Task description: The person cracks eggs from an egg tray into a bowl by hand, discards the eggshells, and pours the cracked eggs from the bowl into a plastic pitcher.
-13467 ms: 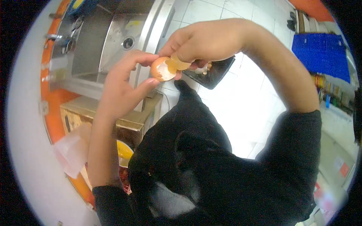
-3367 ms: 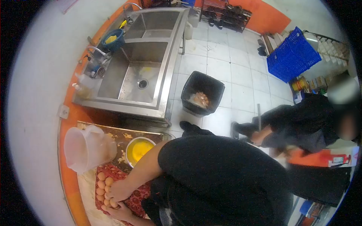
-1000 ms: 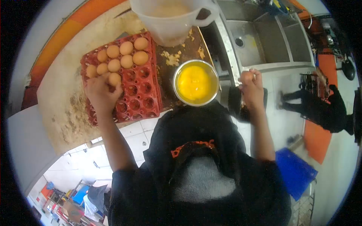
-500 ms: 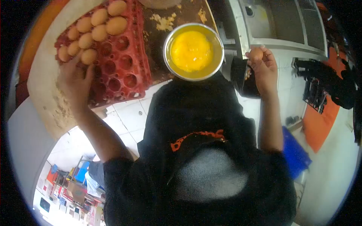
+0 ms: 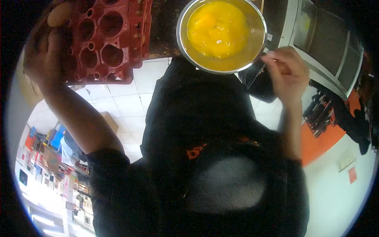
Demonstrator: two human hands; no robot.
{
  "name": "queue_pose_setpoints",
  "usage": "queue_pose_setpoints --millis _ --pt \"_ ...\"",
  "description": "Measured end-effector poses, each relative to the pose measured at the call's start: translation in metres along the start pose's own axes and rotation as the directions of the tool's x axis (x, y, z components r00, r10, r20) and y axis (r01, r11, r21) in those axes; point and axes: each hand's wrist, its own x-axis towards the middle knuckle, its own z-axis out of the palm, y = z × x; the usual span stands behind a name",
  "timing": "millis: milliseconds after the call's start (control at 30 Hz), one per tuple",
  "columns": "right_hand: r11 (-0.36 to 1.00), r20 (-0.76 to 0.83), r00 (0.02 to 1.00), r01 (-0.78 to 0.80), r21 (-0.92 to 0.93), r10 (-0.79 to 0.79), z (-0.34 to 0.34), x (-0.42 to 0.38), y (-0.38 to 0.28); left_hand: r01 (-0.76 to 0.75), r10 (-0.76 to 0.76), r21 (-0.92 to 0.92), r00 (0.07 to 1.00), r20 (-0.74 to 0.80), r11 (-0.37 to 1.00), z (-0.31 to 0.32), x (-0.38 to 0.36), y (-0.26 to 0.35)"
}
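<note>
At the upper left, my left hand point(image 5: 47, 51) reaches over the red egg tray point(image 5: 128, 47). Its shadowed fingers are closed around a brown egg point(image 5: 59, 15) at the tray's far left side. A steel bowl point(image 5: 252, 65) of yellow beaten-looking egg point(image 5: 217, 31) stands at top centre; a small white bit floats in it. Just right of the bowl's rim is my right hand point(image 5: 290, 73), thumb and fingers pinched together. Something pale shows at its fingertips, too small and blurred to name.
Under my right hand is a black container point(image 5: 258, 85). A metal-framed glass cabinet point(image 5: 308, 35) stands at the upper right. Below the brown worktop point(image 5: 166, 27) lie white floor tiles point(image 5: 122, 96), with a cardboard box point(image 5: 109, 121) beside my left forearm.
The view has shifted closer to the bowl and tray. My right hand has moved nearer the bowl's rim, and the brown egg or shell it held no longer shows. My left fingers have closed round an egg.
</note>
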Motion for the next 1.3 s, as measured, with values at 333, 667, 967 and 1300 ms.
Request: queue_pose_setpoints --millis 333,667,967,1300 --pt "0.675 0.464 0.855 0.485 -0.555 -0.233 0.059 0.05 -0.029 0.076 -0.073 0.031 0.994 -0.076 0.997 0.001 -0.003 -0.009" --pt "0.66 0.494 0.84 0.504 -0.557 -0.225 0.05 0.048 -0.035 -0.069 0.068 -0.069 0.997 -0.028 0.995 0.001 0.004 -0.001" --pt "0.962 -0.105 0.994 0.007 0.273 0.022 -0.102 0.0 -0.011 -0.054 0.063 0.141 0.996 -0.058 0.989 -0.004 0.007 0.015" --pt "0.638 -0.418 0.825 0.094 0.764 0.38 -0.244 -0.202 0.079 -0.105 0.101 0.24 0.994 0.029 0.965 -0.004 0.004 -0.052"
